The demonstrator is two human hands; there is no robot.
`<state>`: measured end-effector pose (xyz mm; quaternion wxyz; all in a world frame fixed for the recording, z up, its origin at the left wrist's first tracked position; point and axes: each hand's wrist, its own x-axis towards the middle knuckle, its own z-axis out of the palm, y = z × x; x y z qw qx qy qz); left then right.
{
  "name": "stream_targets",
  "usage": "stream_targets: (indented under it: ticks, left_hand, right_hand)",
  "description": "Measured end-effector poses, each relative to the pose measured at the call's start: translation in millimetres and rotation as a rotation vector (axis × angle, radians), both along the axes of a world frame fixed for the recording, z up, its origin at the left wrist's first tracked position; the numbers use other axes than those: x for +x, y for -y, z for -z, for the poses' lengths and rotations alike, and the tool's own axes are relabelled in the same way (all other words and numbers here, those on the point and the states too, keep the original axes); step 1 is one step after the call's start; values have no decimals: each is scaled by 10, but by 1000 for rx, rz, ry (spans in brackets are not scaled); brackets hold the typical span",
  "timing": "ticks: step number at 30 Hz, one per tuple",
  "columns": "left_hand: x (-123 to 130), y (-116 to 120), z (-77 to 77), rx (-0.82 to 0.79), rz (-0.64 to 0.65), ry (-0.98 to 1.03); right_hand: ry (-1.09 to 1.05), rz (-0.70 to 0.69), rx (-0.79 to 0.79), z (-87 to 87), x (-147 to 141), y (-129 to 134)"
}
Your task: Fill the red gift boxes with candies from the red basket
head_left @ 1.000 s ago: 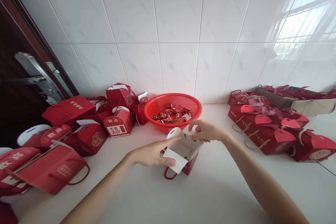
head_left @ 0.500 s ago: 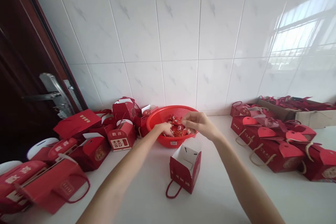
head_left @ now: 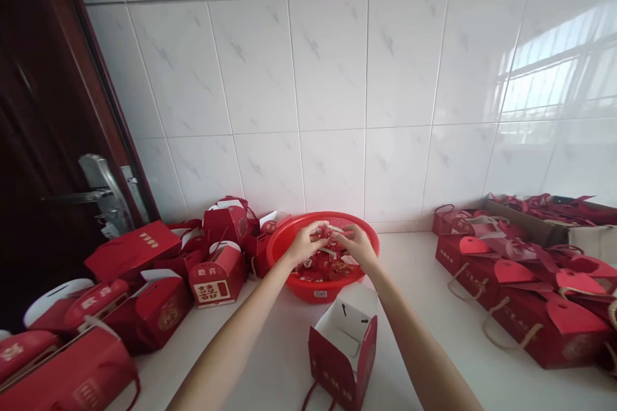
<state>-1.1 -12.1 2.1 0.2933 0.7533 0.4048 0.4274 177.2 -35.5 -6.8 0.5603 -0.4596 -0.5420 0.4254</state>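
Observation:
Over a red plastic basket (head_left: 315,286), my left hand (head_left: 306,245) and my right hand (head_left: 357,245) face each other close together. Small red-wrapped candies (head_left: 332,237) are between their fingers, and both hands look closed on them. More red packets (head_left: 308,266) lie in the basket below. In front of it, near my right forearm, stands an open red gift box (head_left: 337,363), upright, its white inside showing and a red cord handle hanging at its front.
Many red gift boxes (head_left: 216,276) crowd the left side beside a dark door (head_left: 38,109) with a metal handle. On the right are red boxes (head_left: 520,308) with rope handles and a carton (head_left: 588,241) of red ribbons. A tiled wall (head_left: 332,64) rises behind.
My left hand has come up from among the packets, and my right hand has moved down to meet it, with candies now between them. The view has tilted up and closer.

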Motion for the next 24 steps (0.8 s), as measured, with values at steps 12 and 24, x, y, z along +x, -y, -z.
stream_targets:
  ticks: [12, 24]
  left_hand:
    - [15, 41, -21, -34, -36, 201]
    - [25, 49, -4, -7, -100, 219]
  right_hand:
    - [-134, -11, 20, -51, 30, 29]
    - [-16, 117, 54, -32, 46, 17]
